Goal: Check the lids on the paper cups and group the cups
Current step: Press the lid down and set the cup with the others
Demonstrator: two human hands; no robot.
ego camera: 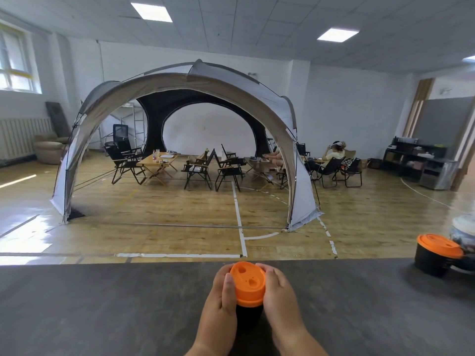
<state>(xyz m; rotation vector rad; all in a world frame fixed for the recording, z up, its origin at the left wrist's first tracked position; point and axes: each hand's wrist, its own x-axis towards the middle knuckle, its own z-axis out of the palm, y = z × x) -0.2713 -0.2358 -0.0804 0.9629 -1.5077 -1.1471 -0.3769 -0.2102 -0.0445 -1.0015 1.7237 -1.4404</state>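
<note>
Head view: a black paper cup (248, 317) is held over a dark grey table (102, 317), near the table's far edge. Wrists hide its base, so I cannot tell whether it rests on the surface. An orange lid (248, 283) sits on top of it, with two small openings showing.

The left hand (221, 296) grips the cup's left side, with the thumb lying along the lid's rim and the fingers curled round behind. The right hand (280, 296) grips the opposite side, its fingers curled over the lid's far rim. Both hands touch both the lid and the cup.

Well apart to the right of the held cup, a second black cup (431, 263) stands upright by the same far edge, wearing its own orange cover (439, 245). A blurred pale object (462, 227) sits just beyond that, cut off by the frame.

Far behind the held cup, across a wooden floor (180, 214), stands a dome tent (180, 80) sheltering folding chairs (123, 160) and a low wooden table (156, 163). A seated person (334, 155) is to its right, and a dark shelf unit (413, 160) is further right.
</note>
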